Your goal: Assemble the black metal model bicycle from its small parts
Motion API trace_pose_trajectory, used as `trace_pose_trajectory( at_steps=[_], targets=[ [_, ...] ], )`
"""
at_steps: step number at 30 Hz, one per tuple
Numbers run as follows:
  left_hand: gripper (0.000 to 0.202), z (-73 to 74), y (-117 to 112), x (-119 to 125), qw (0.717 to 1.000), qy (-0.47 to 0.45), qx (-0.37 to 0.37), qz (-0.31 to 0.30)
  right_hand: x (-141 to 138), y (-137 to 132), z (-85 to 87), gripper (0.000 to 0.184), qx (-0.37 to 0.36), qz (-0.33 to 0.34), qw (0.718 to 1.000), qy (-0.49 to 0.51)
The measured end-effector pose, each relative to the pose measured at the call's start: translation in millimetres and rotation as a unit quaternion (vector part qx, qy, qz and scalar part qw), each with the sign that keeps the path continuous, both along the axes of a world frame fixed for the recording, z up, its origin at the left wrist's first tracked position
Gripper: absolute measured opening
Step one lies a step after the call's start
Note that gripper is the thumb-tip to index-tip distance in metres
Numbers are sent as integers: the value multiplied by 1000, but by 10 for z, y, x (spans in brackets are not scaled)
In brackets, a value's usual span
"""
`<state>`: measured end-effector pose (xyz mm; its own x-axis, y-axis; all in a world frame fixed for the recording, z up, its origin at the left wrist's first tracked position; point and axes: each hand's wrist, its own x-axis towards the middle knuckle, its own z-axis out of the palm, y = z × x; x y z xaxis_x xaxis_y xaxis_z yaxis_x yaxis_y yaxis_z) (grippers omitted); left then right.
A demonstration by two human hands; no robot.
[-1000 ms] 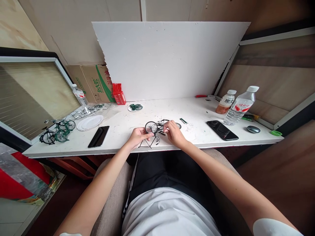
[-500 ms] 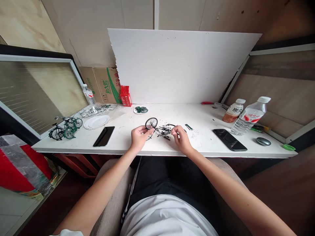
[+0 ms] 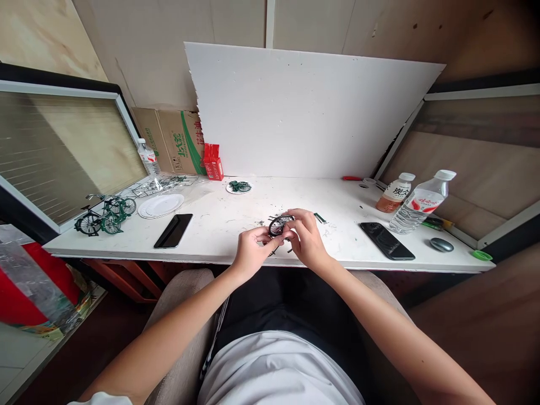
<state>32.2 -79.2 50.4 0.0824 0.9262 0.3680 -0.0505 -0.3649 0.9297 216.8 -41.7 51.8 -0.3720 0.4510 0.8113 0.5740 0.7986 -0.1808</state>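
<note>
Between my two hands is a small black toy bicycle wheel (image 3: 278,225) with thin spokes, raised just above the front part of the table. My left hand (image 3: 255,247) pinches it from the lower left with thumb and fingers. From the right, my right hand (image 3: 307,236) has come against the wheel, its fingers closed together over the right side. Whatever those right fingertips pinch is hidden. Small black parts lie beneath and behind the hands, mostly covered by them. A dark green strip (image 3: 319,217) lies just beyond my right hand.
Assembled toy bicycles (image 3: 105,215) stand at the table's left end, near white paper plates (image 3: 160,206) and a phone (image 3: 173,230). A plate with green parts (image 3: 239,187) sits further back. On the right are another phone (image 3: 387,241), a water bottle (image 3: 424,202) and a mouse (image 3: 441,244).
My left hand has carried the wheel to the right, and my right hand has moved left to meet it. Earlier the hands were apart, with black parts showing between them. The view has shifted slightly.
</note>
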Motion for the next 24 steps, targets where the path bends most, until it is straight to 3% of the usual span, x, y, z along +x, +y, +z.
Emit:
trace_pose_trajectory(
  at_steps=[5,10,24],
  targets=[
    [30,-37,-2,-17,999,28,16,6,16,21,0,16,52,29,998,15],
    [31,-76,9,-32,999,46,23,17,7,29,-25,16,40,26,999,15],
    [35,-19,-25,-26,998,50,41,5,11,52,-45,16,44,10,999,25]
  ],
)
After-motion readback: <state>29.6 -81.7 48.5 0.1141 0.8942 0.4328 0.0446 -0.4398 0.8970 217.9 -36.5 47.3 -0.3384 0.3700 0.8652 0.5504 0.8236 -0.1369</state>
